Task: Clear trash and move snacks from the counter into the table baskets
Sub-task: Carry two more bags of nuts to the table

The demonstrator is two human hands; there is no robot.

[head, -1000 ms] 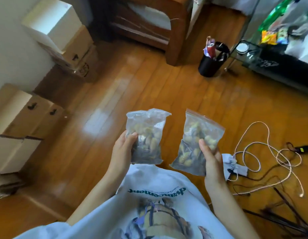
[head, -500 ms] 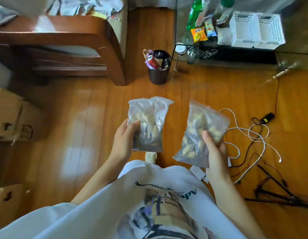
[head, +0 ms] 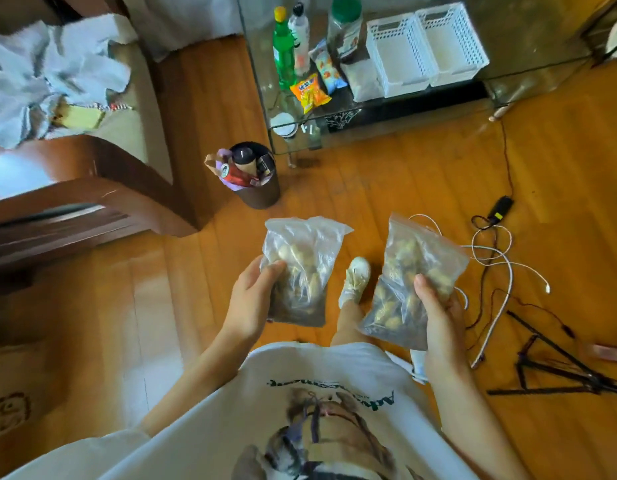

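Snack bags soft, light, slippery film: left hand grips left zip bag, right hand grips right zip bag mid-body; support undersides toward white baskets.

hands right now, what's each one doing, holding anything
Left hand: closed, its grip on the left snack bag.
Right hand: closed, its grip on the right snack bag.

Clear glossy plastic bags, glossy wood floor, glass table, white plastic baskets.
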